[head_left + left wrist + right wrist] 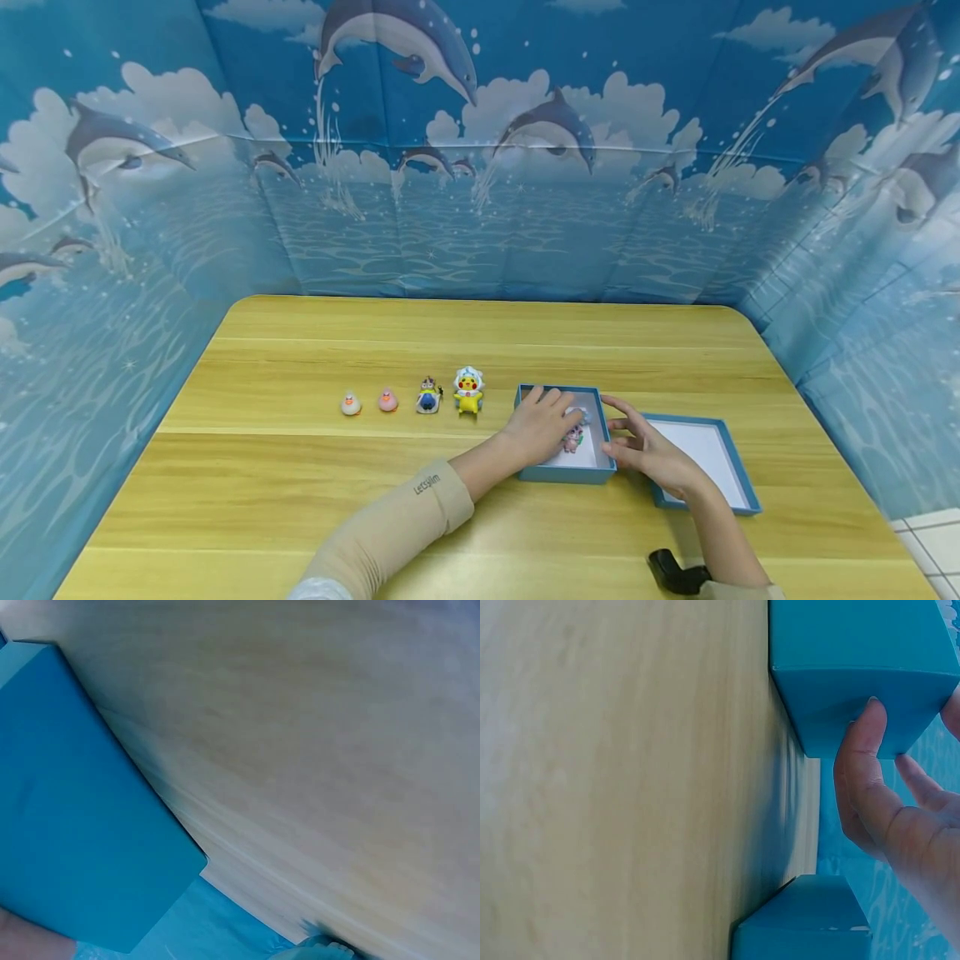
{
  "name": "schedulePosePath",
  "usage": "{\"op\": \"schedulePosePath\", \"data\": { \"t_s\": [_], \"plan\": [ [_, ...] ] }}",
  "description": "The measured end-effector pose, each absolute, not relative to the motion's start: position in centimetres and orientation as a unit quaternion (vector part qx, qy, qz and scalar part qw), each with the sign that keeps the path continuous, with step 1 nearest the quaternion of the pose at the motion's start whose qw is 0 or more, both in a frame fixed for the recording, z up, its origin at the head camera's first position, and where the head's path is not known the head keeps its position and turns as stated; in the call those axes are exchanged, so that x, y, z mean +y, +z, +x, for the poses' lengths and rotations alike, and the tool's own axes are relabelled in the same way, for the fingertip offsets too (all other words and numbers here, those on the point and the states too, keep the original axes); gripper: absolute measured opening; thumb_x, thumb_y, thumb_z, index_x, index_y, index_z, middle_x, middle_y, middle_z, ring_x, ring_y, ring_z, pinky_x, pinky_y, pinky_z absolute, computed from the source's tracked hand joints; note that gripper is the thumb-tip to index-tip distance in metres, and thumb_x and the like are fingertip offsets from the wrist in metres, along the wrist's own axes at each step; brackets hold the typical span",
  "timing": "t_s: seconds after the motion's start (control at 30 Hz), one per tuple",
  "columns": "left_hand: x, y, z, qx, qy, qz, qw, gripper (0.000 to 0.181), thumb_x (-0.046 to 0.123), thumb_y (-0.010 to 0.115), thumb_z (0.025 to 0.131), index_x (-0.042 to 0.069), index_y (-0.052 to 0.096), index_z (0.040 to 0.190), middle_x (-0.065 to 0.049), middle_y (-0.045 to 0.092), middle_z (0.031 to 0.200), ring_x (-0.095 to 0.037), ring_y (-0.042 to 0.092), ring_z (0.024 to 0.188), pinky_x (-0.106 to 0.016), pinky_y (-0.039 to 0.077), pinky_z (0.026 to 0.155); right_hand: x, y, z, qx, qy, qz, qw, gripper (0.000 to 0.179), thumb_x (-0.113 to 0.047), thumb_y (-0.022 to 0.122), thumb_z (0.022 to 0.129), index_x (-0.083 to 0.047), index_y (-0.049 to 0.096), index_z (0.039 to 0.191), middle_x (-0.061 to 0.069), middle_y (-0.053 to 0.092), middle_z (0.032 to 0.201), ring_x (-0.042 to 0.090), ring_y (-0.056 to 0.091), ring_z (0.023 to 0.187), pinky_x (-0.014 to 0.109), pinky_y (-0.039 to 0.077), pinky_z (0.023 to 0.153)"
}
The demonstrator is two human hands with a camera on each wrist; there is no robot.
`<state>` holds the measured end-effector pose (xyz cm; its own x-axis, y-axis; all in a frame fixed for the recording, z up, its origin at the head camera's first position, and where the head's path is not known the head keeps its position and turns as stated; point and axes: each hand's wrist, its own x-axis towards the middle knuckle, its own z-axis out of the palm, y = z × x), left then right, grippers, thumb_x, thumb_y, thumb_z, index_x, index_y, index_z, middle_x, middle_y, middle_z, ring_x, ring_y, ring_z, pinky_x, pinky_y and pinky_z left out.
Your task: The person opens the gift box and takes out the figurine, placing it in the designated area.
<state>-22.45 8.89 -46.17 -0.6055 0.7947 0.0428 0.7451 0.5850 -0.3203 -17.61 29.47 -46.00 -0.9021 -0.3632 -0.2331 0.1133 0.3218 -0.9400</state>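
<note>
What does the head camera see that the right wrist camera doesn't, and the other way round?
Only the head view shows a white toy duck, a pink toy duck, a crowned yellow-and-blue figurine, a yellow figurine with a white headpiece, the bare left hand, and a pinkish figurine inside the open blue rectangular box.

Only the right wrist view shows the box's outer side wall facing the bare right hand.

Both show the box, the right hand, the square blue lid, the wood-grain table and the blue sea-print cloth.
</note>
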Motion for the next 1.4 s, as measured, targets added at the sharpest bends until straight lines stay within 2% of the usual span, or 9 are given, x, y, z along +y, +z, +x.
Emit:
{"op": "schedulePosePath", "data": {
  "t_s": [0.3,0.67,1.0,1.23,1.4],
  "plan": [
    [9.02,-46.21,-22.48,-0.893,0.14,-0.42,0.077,0.05,0.052,0.048,0.088,0.024,0.047,0.129,0.005,0.041,0.131,-0.012,0.039,0.115,-0.031,0.032,0.097,29.42,-45.91,-17.59,0.785,-0.577,-0.075,0.21,0.071,-0.013,0.054,0.092,-0.016,0.009,0.146,0.032,0.023,0.134,0.043,0.041,0.115,0.036,0.047,0.081],
    [9.08,-45.99,-22.45,-0.889,0.155,-0.424,0.069,0.051,0.053,0.046,0.089,0.025,0.048,0.131,0.005,0.041,0.131,-0.012,0.038,0.116,-0.032,0.031,0.099,29.49,-45.99,-17.64,0.784,-0.579,-0.08,0.209,0.071,-0.013,0.054,0.092,-0.016,0.008,0.146,0.031,0.023,0.133,0.042,0.042,0.113,0.036,0.047,0.08],
    [9.21,-46.03,-22.64,-0.889,0.165,-0.426,0.034,0.071,0.07,0.045,0.079,0.026,0.041,0.136,0.004,0.033,0.141,-0.012,0.032,0.125,-0.033,0.026,0.104,29.47,-45.97,-17.54,0.782,-0.581,-0.082,0.208,0.072,-0.013,0.055,0.092,-0.015,0.008,0.146,0.031,0.023,0.133,0.042,0.042,0.113,0.036,0.047,0.08],
    [9.36,-46.05,-22.6,-0.885,0.175,-0.429,0.052,0.069,0.071,0.041,0.08,0.028,0.044,0.134,0.005,0.035,0.139,-0.011,0.034,0.122,-0.031,0.028,0.101,29.43,-45.73,-17.49,0.781,-0.582,-0.077,0.211,0.072,-0.014,0.055,0.092,-0.016,0.008,0.146,0.031,0.022,0.134,0.043,0.04,0.115,0.036,0.047,0.08],
    [9.61,-46.31,-22.6,-0.878,0.188,-0.434,0.075,0.059,0.065,0.041,0.084,0.029,0.048,0.13,0.007,0.04,0.131,-0.01,0.036,0.117,-0.03,0.029,0.1,29.37,-45.74,-17.53,0.782,-0.581,-0.076,0.213,0.072,-0.014,0.054,0.092,-0.016,0.008,0.146,0.031,0.021,0.134,0.043,0.04,0.116,0.037,0.046,0.081]
  ]
}}
